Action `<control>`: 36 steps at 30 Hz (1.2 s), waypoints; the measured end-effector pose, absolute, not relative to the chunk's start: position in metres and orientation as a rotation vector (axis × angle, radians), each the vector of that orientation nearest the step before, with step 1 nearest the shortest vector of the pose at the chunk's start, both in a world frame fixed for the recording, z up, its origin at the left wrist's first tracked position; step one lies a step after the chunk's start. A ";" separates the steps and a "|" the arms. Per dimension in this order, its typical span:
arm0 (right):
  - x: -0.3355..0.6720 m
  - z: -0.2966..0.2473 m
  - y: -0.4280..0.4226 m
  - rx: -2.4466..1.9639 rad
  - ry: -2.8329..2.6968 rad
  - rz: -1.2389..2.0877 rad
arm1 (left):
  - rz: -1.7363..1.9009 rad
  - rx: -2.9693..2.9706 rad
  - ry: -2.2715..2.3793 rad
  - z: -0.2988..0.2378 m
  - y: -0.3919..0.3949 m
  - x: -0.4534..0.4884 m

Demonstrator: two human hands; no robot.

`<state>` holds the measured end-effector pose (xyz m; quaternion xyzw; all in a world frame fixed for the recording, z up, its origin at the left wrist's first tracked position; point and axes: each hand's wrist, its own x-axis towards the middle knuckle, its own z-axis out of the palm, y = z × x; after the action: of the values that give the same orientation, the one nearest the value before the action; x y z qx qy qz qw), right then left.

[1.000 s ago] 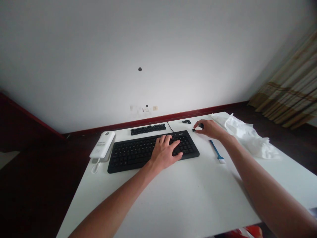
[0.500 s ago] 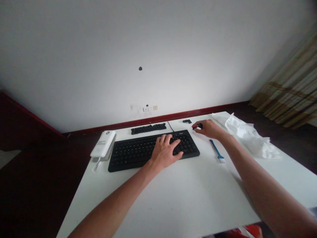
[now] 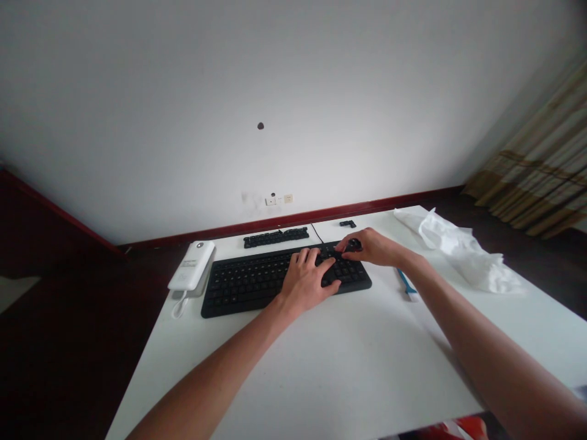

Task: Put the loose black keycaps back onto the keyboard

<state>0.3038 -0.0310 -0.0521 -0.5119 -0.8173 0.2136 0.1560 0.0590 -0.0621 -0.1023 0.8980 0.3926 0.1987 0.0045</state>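
A black keyboard lies on the white table, with some keys at its right part hidden under my hands. My left hand rests flat on its right half, fingers spread, holding nothing. Above the keyboard's upper right keys, my right hand is closed around a small black rounded tool; its working end is hidden by the fingers. Behind the keyboard are rows of loose black keycaps and a smaller cluster of keycaps. A blue brush lies right of the keyboard, partly covered by my right forearm.
At the left stands a white power bank with a short white cable. A crumpled white plastic bag covers the table's right rear. The keyboard's cord runs off the back edge toward the wall.
My right hand has moved left with the black tool, from over the bare table beside the keyboard to over its keys. My left hand keeps its place.
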 end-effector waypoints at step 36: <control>0.298 -0.055 -0.033 -1.472 -2.456 0.448 | 0.586 2.819 1.236 -0.100 -0.062 0.059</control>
<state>0.2983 -0.0329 -0.0547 -0.5041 -0.8412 0.1534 0.1214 0.0586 -0.0619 -0.1004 0.8997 0.3944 0.1871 0.0039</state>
